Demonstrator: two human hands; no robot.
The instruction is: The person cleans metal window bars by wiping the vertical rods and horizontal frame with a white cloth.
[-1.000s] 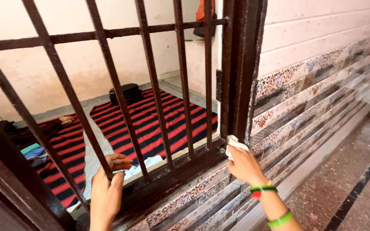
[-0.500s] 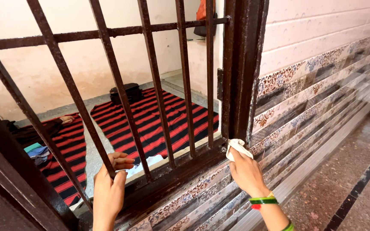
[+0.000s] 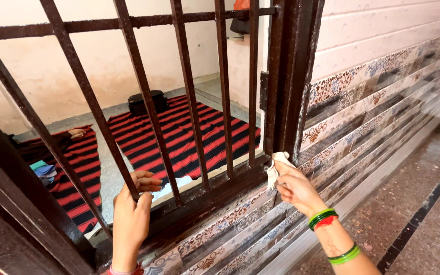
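Note:
A dark brown iron window grille (image 3: 189, 102) with vertical bars fills the left and middle of the head view. My left hand (image 3: 131, 214) is wrapped around one bar near its bottom. My right hand (image 3: 294, 188) holds a small white cloth (image 3: 276, 163) pressed against the lower right corner of the frame, where the bottom rail (image 3: 215, 196) meets the thick side post (image 3: 294, 76). Green and red bangles sit on my right wrist.
Behind the bars lie red and black striped mats (image 3: 179, 132) on a grey floor, a black bag (image 3: 146, 102) and some folded clothes (image 3: 42, 170). Patterned wall tiles (image 3: 362, 112) run to the right above a speckled stone floor (image 3: 423, 203).
My right hand with the cloth has shifted slightly up and left along the bottom corner of the frame. The view has tilted down a little. My left hand stays on its bar.

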